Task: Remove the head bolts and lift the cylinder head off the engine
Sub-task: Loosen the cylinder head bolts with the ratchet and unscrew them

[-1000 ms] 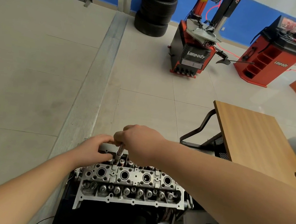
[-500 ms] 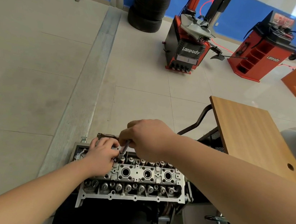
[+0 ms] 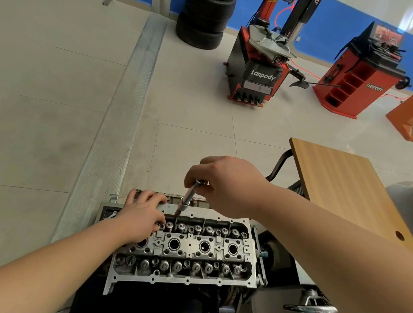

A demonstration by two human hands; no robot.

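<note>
The grey cylinder head (image 3: 188,248) sits on the engine stand below me, with valve springs in two rows and several round plug wells down its middle. My right hand (image 3: 225,185) grips the top of a slim metal socket extension (image 3: 186,201), which leans down into the head's far left part. Its tip is at the far row of springs. My left hand (image 3: 141,216) rests on the head's far left corner, fingers curved over the edge, thumb beside the tool's tip. It covers that corner.
A wooden table (image 3: 341,184) stands to the right, close to my right forearm. A chrome tool (image 3: 311,312) lies at the lower right. Across the tiled floor stand a tyre changer (image 3: 262,66), stacked tyres (image 3: 206,9) and a red balancer (image 3: 358,71).
My right hand has risen and tilted the extension, so more of its shaft shows. My left hand slid from the head's far edge onto its left corner. The camera dipped closer.
</note>
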